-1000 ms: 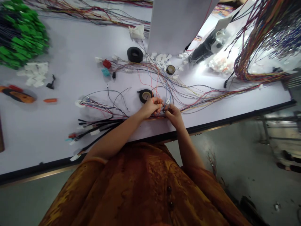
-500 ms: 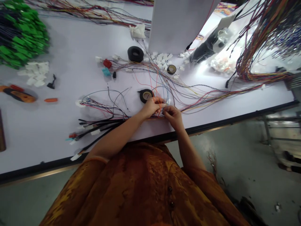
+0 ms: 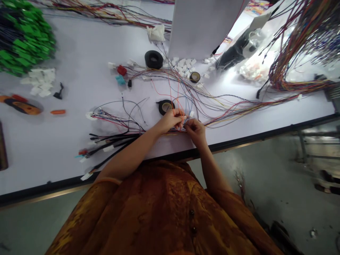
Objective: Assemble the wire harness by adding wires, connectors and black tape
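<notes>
My left hand (image 3: 171,120) is closed on thin orange wires (image 3: 179,95) that loop up from its fingers. Right beside it, my right hand (image 3: 196,131) pinches something too small to make out, close to the blue wires (image 3: 190,102). Both hands are just above the wire bundle (image 3: 225,115) that runs along the table's front edge. A roll of black tape (image 3: 165,107) lies against the back of my left hand. Black-sleeved cable ends (image 3: 111,141) spread out to the left of my left forearm.
Green connectors (image 3: 29,42), white connectors (image 3: 42,81) and an orange-handled tool (image 3: 23,106) lie at the left. Further back are a larger tape roll (image 3: 153,59), a small one (image 3: 194,77) and an upright grey panel (image 3: 202,28). Hanging wires (image 3: 289,60) fill the right.
Both hands stay nearly in place, with small shifts of the fingers. A small white piece beside the fingertips shows more clearly now. The view has moved slightly.
</notes>
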`<action>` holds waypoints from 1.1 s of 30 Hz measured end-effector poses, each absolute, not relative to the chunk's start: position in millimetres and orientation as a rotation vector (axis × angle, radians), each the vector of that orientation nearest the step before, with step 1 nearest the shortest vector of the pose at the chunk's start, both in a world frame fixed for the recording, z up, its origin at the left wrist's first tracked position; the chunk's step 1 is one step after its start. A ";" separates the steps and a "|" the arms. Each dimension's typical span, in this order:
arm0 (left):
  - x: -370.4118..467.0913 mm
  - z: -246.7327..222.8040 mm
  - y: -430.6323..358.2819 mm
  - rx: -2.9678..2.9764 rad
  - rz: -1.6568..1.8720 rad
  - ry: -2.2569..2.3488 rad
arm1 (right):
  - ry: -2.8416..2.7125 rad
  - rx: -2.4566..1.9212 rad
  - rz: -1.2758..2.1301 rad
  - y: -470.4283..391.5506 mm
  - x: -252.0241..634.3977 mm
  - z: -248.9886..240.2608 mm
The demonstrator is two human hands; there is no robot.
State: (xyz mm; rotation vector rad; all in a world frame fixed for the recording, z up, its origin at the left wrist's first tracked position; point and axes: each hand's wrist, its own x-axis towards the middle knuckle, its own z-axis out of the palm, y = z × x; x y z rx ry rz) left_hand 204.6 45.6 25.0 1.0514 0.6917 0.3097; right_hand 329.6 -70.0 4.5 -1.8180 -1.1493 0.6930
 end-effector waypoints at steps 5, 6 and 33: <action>205.1 23.2 44.2 1.092 0.316 0.684 | -1.202 -1.822 0.707 -68.0 324.7 10.0; 205.8 23.8 43.0 1.100 0.314 0.706 | -1.204 -1.816 0.722 -67.6 324.4 11.0; 70.3 73.5 173.1 0.869 1.280 0.872 | -1.336 -2.069 0.627 -59.0 333.9 11.0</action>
